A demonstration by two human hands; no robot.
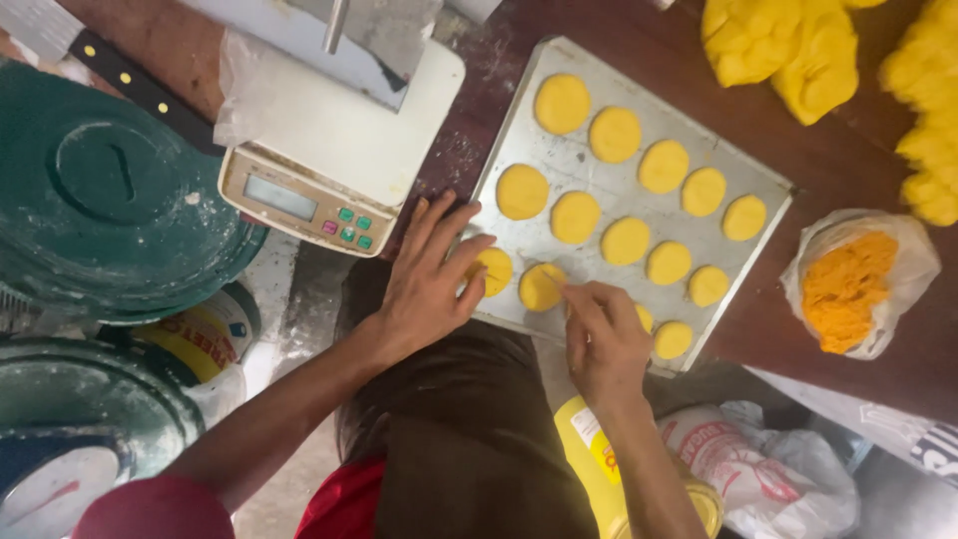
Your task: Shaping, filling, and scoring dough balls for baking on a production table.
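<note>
Resting on the near-left corner of the rectangular grey metal baking tray [758, 180], the left hand [424, 284] is spread flat, fingers apart, nothing clamped. A flat round yellow dough disc [540, 286] in the nearest row is touched by the right hand [604, 339] — its fingertips are pinched together on the disc's edge. More discs are laid in rows across the tray. A beige digital kitchen scale [319, 165] is seen just left — touching cannot be told.

We are in a small bakery kitchen: a metal baking tray [519, 120] of yellow dough discs [626, 240] on the dark worktop [858, 160], beside a digital scale [309, 190] at its edge.
</note>
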